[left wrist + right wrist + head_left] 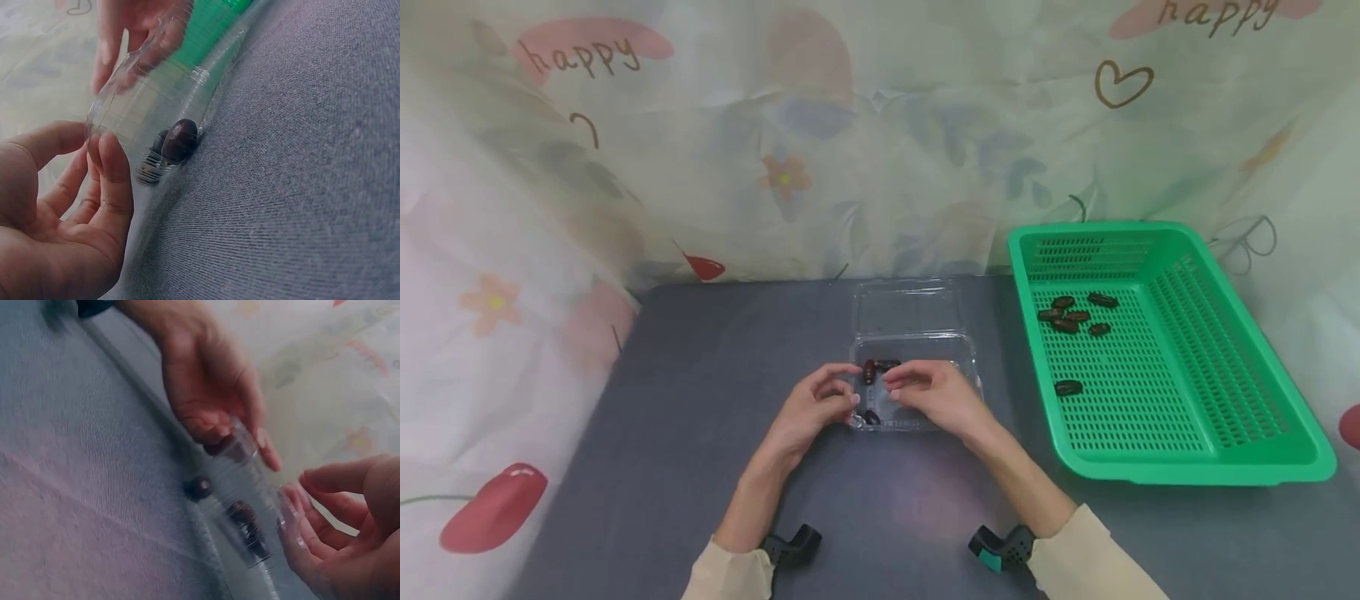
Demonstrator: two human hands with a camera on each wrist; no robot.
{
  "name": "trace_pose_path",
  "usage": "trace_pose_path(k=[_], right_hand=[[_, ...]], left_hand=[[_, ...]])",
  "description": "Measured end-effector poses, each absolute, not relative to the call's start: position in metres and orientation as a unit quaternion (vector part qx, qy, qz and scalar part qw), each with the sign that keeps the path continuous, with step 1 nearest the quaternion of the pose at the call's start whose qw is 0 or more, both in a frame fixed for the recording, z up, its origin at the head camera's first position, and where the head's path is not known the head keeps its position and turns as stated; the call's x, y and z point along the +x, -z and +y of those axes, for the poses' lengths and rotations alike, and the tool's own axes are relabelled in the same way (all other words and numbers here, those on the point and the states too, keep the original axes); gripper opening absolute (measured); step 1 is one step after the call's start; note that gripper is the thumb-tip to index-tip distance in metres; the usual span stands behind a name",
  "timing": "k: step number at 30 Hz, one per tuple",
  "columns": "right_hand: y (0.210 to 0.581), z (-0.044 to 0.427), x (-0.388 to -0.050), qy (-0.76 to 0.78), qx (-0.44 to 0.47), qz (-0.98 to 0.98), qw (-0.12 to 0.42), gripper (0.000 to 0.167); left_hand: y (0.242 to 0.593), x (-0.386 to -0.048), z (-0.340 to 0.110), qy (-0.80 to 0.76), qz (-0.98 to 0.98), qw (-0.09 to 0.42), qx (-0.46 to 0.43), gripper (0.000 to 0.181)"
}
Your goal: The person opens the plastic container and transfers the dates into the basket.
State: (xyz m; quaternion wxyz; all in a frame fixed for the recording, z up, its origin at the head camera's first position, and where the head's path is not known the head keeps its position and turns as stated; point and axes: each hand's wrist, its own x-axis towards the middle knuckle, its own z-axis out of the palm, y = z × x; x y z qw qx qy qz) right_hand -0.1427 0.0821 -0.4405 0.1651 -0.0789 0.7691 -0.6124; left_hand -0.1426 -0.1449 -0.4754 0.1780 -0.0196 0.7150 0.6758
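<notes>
A clear plastic box (925, 427) lies on the grey table with its lid (910, 308) folded back. My left hand (812, 408) holds its left rim, thumb at the edge and fingers along the wall in the left wrist view. Dark brown dates (869, 372) lie inside near the left side; one date (871, 417) is in the front left corner. My right hand (936, 396) hovers over the box from the right, thumb and fingers apart, with nothing visible between them. In the left wrist view a glossy date (180, 140) shows through the wall.
To the right stands a green plastic basket (1195, 479) with slotted walls. Several more dates (1065, 325) are in its left part. A printed curtain (880, 167) hangs behind the grey table (722, 350) and at its sides.
</notes>
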Motion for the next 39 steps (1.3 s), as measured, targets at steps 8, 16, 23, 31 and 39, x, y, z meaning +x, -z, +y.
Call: trace_pose_path(k=[8, 16, 23, 31, 39], right_hand=[[0.454, 0.067, -0.159, 0.533, -0.113, 0.816, 0.193, 0.025], [0.461, 0.060, -0.167, 0.441, -0.150, 0.854, 0.231, 0.029], [0.460, 0.057, -0.170, 0.431, -0.163, 0.852, 0.248, 0.023], [0.459, 0.057, -0.167, 0.459, -0.126, 0.830, 0.289, 0.015], [0.459, 0.058, -0.165, 0.474, -0.151, 0.820, 0.281, 0.018]], left_hand=[[0.474, -0.142, -0.145, -0.684, 0.707, 0.179, -0.016, 0.040], [0.473, -0.141, -0.145, -0.692, 0.699, 0.183, -0.010, 0.040], [0.474, -0.143, -0.146, -0.697, 0.692, 0.188, -0.002, 0.042], [0.475, -0.143, -0.147, -0.702, 0.687, 0.188, 0.003, 0.043], [0.475, -0.141, -0.147, -0.694, 0.696, 0.184, 0.000, 0.041]])
